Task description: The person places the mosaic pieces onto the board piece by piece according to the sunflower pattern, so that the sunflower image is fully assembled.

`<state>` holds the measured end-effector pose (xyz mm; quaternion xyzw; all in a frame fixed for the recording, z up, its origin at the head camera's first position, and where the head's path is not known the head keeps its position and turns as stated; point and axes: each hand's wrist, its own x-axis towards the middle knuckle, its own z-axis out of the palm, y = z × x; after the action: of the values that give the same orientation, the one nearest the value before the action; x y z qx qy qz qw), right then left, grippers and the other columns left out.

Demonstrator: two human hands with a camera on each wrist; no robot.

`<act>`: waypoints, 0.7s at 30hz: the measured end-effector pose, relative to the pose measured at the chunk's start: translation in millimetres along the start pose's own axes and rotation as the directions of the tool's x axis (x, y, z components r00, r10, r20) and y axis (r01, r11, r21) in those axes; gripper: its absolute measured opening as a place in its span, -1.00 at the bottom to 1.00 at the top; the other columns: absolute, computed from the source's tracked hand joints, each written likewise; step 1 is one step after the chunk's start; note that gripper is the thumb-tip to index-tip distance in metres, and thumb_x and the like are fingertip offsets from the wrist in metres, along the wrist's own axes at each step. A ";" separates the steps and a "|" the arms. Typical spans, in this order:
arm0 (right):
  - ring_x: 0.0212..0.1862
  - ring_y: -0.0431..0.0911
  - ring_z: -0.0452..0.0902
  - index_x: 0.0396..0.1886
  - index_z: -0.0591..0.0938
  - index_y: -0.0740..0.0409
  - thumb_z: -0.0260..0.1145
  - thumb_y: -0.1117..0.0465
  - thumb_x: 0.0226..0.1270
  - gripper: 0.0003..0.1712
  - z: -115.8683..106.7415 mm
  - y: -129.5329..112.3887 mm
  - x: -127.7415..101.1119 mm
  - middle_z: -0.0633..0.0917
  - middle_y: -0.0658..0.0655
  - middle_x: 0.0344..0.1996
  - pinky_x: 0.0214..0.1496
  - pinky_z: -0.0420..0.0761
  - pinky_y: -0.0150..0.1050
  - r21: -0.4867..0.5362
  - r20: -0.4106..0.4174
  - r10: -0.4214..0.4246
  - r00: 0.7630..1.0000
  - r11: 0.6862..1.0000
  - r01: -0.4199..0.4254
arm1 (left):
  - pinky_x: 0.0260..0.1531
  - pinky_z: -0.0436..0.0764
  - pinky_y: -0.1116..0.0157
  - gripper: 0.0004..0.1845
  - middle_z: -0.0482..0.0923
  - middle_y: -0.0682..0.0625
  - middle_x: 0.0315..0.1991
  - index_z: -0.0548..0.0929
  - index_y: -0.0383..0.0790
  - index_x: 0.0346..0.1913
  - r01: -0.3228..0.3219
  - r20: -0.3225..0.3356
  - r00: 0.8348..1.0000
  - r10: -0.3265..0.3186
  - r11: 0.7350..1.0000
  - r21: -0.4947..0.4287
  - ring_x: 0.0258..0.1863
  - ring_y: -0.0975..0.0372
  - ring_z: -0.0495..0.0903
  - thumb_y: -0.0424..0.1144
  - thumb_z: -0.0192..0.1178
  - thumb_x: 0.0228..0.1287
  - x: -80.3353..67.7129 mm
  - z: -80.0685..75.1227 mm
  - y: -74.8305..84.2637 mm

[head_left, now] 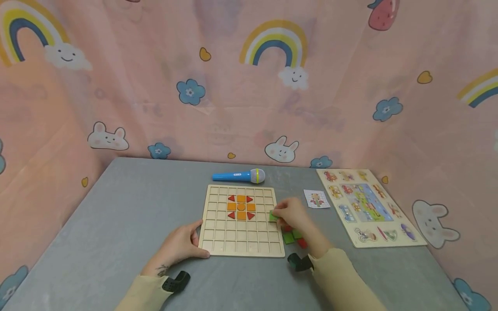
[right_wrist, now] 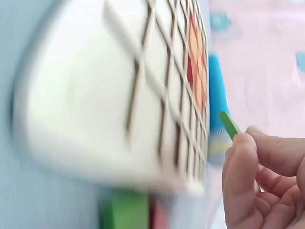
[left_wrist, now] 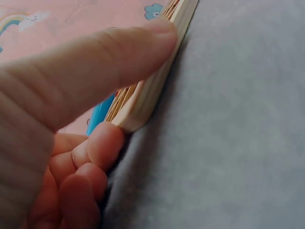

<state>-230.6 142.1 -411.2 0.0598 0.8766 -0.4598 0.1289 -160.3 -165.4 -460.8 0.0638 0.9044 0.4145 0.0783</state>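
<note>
A wooden grid board [head_left: 241, 237] lies flat on the grey table. My left hand [head_left: 179, 246] holds its near left corner, thumb along the front edge and fingers at the left side. Between thumb and forefinger, my right hand [head_left: 297, 216] pinches a green tile [right_wrist: 229, 125] over the board's right edge. Orange tiles [head_left: 241, 198] form a cross in the grid, around an orange round piece [head_left: 241, 207]. Red triangles [head_left: 231, 215] fill the cross's corners. Loose green tiles [head_left: 288, 238] and red pieces [head_left: 302, 243] lie right of the board, partly hidden by my right hand.
Behind the board lies a blue toy microphone [head_left: 237, 176]. A small picture card [head_left: 317, 199] is to the right, beside a larger wooden picture board [head_left: 359, 239]. A pink patterned cloth [head_left: 233, 121] hangs behind the table.
</note>
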 end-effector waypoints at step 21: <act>-0.72 -0.23 0.44 -0.40 0.54 0.32 0.33 0.35 0.13 -0.87 69.0 -22.9 -2.6 0.56 0.13 -0.60 -0.61 0.51 -0.42 0.086 0.118 0.040 0.992 0.995 -0.051 | -0.68 0.26 0.38 0.07 0.39 0.09 -0.70 0.32 -0.32 0.31 0.007 -0.015 1.000 -0.006 0.999 0.044 -0.72 0.30 0.32 -0.13 0.57 -0.44 -1.8 2.9 3.9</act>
<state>-221.4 72.4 -429.9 0.0584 0.8448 -0.4977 0.1876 -157.8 -161.0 -459.6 0.0596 0.9140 0.3948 0.0717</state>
